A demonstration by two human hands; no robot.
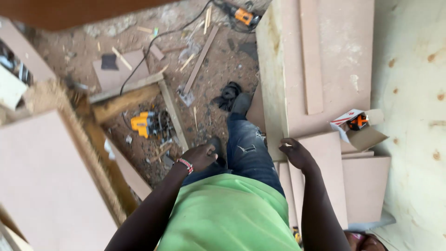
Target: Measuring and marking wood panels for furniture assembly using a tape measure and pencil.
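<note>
I look straight down at my green shirt, blue jeans and black shoes on a dirt floor. My left hand [200,156] hangs beside my left thigh with its fingers curled in and nothing visible in it; a beaded band sits on the wrist. My right hand [296,154] rests at the edge of a stack of tan fibreboard panels [325,153], its fingers bent over the corner of one panel. Whether it grips the panel I cannot tell.
A yellow power tool [145,123] lies on the floor among wood offcuts and long strips [200,60]. A second orange tool [244,16] with a black cable lies farther off. An open cardboard box [360,128] sits on the panels. A large board [42,181] stands at left.
</note>
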